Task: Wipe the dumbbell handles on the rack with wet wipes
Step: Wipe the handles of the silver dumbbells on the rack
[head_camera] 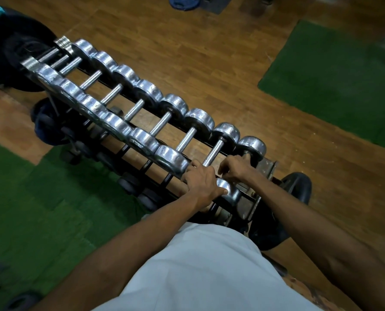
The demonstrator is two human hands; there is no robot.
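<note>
Chrome dumbbells (223, 140) are lying side by side across the top tier of the black rack (249, 198), and we are working at the rack's near end. We judge them heavy, rigid and slick on the polished heads, so they are best left seated while only the slim handles get gripped. Our left hand (201, 182) is curling over the nearest dumbbell head (228, 190), steadying it. Our right hand (234, 166) is clenching around that last handle beside the rack's end plate; whether a wipe is inside it, we cannot tell.
</note>
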